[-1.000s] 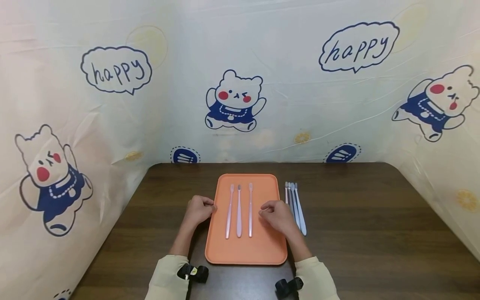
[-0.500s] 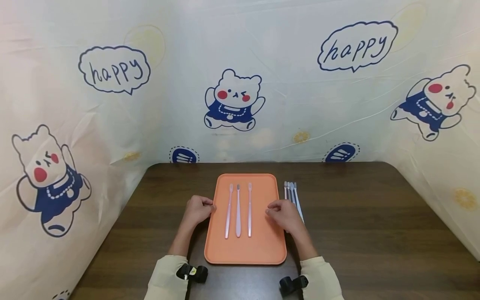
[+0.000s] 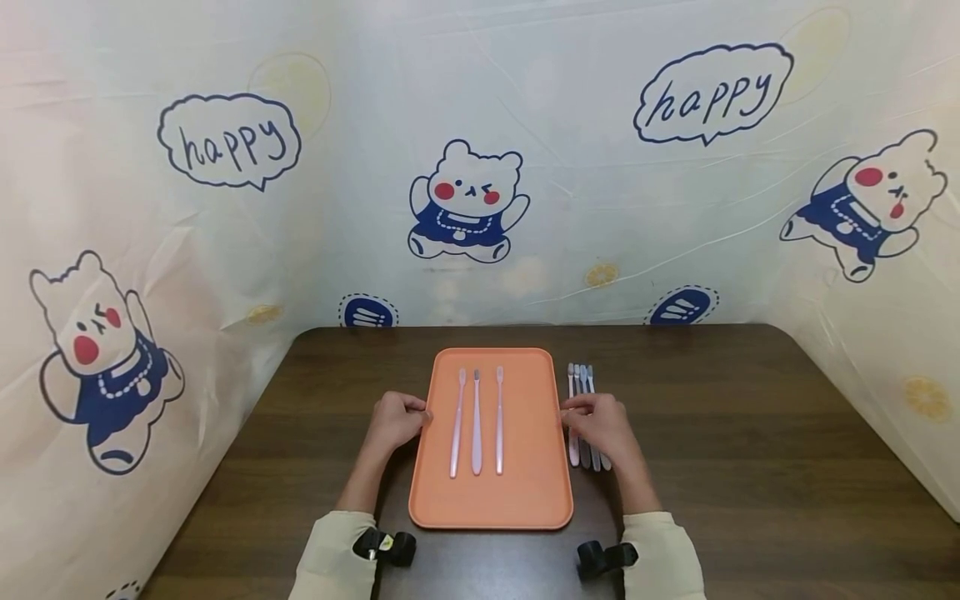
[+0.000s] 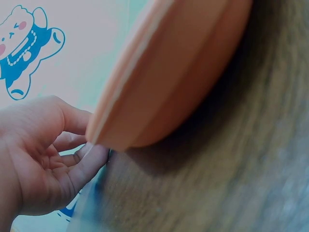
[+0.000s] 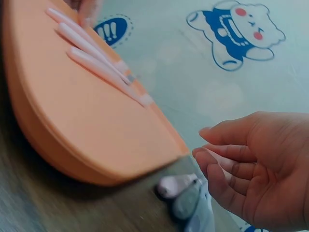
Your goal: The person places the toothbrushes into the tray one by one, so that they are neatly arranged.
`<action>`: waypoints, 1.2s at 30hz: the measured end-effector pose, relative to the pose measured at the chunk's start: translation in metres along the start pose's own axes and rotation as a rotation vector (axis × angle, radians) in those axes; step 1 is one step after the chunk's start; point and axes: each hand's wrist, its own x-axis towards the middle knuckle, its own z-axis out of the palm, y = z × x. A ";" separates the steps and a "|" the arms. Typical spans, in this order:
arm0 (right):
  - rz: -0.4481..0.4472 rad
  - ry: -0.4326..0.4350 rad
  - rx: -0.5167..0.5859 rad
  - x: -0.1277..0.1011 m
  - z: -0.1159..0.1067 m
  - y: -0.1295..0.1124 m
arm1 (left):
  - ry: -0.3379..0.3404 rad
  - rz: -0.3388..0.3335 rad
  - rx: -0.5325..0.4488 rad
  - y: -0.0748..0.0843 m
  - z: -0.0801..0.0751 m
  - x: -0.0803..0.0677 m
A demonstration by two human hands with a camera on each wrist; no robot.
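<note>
An orange tray [image 3: 491,500] lies in the middle of the dark wooden table [image 3: 735,433]. Three pink toothbrushes [image 3: 476,421] lie side by side on it. My left hand [image 3: 397,421] pinches the tray's left rim; the left wrist view shows the thumb and a finger of my left hand [image 4: 82,145] at the tray [image 4: 174,82] edge. Three grey and blue toothbrushes [image 3: 581,375] lie just right of the tray. My right hand [image 3: 600,425] hovers over their middle, fingers loosely bent and holding nothing. In the right wrist view the right hand [image 5: 205,145] is above the handle ends of those toothbrushes [image 5: 181,193].
A cartoon bear curtain [image 3: 468,200] walls the table at the back and both sides. Bare wood stretches to the right of the loose toothbrushes and left of the tray. Black wrist cameras [image 3: 386,546] sit on both sleeves.
My right hand has moved right, off the tray's right part, and now sits over the grey and blue toothbrushes beside it. The left hand and the tray have stayed put.
</note>
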 end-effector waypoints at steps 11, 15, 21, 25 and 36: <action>0.061 0.034 -0.035 0.004 -0.020 0.014 | -0.017 -0.027 -0.016 0.001 0.000 -0.001; 0.065 0.036 -0.056 0.002 -0.026 0.017 | -0.012 -0.017 -0.006 0.001 -0.001 -0.001; 0.089 0.039 -0.107 0.002 -0.032 0.024 | -0.009 -0.005 -0.006 0.001 0.000 -0.001; 0.117 0.038 -0.122 0.003 -0.036 0.032 | -0.016 -0.012 -0.013 0.002 0.000 -0.002; 0.169 -0.008 -0.152 0.001 -0.040 0.036 | -0.011 -0.014 -0.006 0.001 -0.001 -0.001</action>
